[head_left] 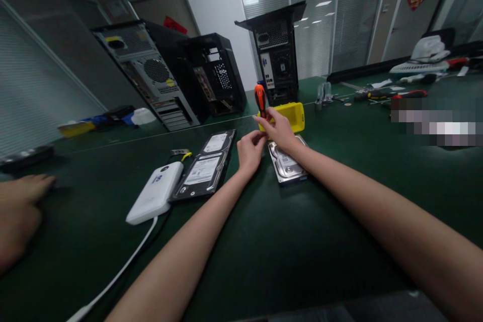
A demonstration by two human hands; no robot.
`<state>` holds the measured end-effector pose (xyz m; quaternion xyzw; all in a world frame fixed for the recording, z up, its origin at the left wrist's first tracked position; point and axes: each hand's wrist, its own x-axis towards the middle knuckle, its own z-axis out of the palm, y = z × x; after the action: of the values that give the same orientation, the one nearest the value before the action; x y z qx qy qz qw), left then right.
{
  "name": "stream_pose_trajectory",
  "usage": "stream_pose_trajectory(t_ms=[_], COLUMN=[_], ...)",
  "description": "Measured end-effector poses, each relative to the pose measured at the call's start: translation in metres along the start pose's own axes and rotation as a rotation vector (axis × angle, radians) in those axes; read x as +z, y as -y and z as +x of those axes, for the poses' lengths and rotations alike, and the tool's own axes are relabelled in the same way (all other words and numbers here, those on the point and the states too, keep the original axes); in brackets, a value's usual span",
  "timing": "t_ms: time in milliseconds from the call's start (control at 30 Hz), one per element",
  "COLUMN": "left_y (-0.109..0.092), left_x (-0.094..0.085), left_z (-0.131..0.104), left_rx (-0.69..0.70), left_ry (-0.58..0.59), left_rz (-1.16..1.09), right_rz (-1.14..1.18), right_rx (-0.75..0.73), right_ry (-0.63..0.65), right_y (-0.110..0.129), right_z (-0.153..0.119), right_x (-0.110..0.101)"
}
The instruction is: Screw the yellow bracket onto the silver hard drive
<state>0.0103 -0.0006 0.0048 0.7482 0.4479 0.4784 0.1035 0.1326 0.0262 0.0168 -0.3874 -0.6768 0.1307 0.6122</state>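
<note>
My right hand [279, 130] is closed around the lower part of a screwdriver [260, 98], whose orange and black handle points upward. Close beside it, my left hand [250, 150] has its fingertips pinched together near the screwdriver's lower end; what they hold, if anything, is hidden. Under my right wrist lies a silver hard drive [289, 167], partly covered by it. Just behind my hands is a yellow plastic bin [297, 116]. Left of my left hand, two black hard drives with white labels [203, 170] lie in a line on the green table [241, 246].
A white power bank [156, 192] with a cable sits left of the drives. Computer cases [158, 70] stand along the back, one with a raised black panel [277, 55]. Tools such as red-handled pliers [409, 94] lie at right. Another person's hand [22, 206] rests at far left.
</note>
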Motion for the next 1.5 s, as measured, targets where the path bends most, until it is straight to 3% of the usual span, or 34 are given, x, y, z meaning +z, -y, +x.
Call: stream_pose_trajectory(t_ms=[267,1033,1500], left_y=[-0.0023,0.0047,-0.0045], left_x=[-0.0009,0.0015,-0.0003], left_z=[-0.0002,0.0004,-0.001], left_rx=[-0.029,-0.009,-0.06], left_ry=[-0.007,0.015,0.045], left_rz=[-0.019,-0.016,-0.019], right_rz=[0.039,0.018,-0.031], right_rx=[-0.059,0.05,0.061], right_ry=[0.008,-0.007,-0.042], right_y=[-0.0028,0.0002,-0.0012], right_z=[0.0017,0.0005,0.0013], right_x=[0.0015,-0.0008,-0.0007])
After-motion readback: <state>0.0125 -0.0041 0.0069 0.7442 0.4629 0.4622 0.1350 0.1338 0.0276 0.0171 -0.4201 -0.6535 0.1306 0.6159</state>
